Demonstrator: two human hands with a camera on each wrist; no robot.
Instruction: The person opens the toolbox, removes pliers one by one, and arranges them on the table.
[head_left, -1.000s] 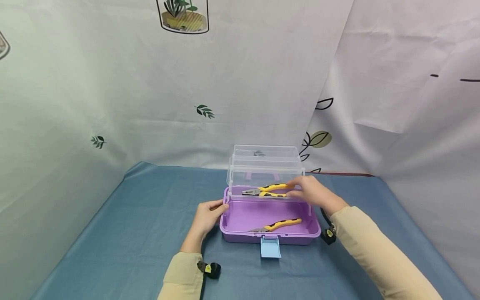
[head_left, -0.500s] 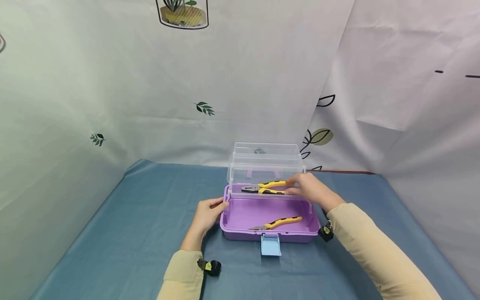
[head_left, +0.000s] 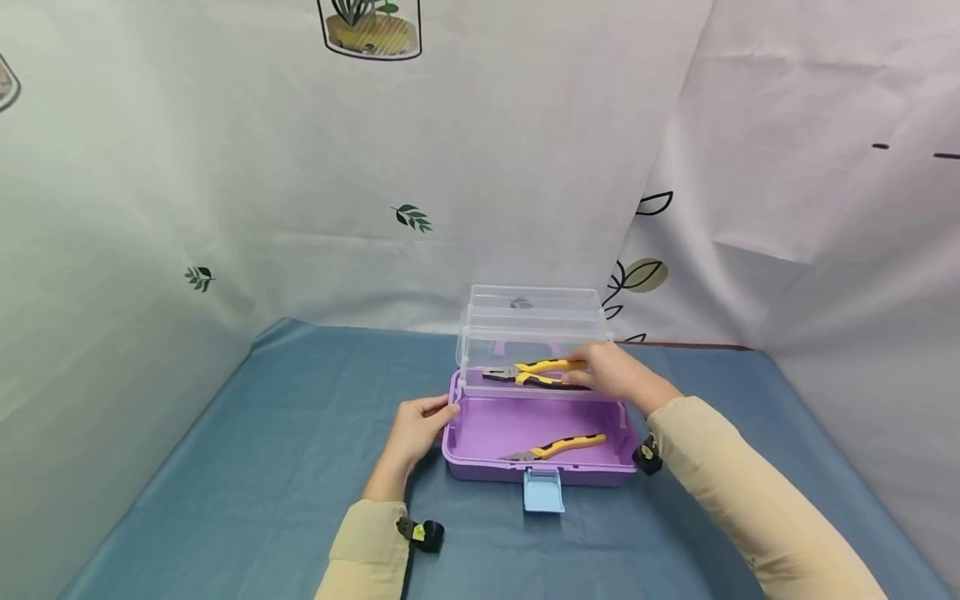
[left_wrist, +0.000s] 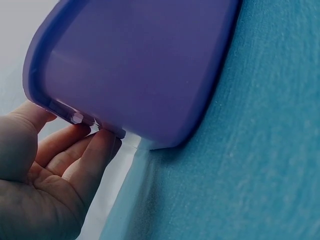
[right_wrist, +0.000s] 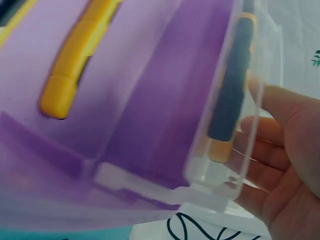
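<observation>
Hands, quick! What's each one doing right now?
Left hand: holding the side edge of the purple box.
Right hand: holding the upper pliers by the handles.

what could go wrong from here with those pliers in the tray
The right hand holds the upper pliers by the handles; a slip might drop them onto the lower pliers. Lifted, they could catch the wall of the clear tray. The left hand holds only the left end of the purple box, so the other end might slide.
</observation>
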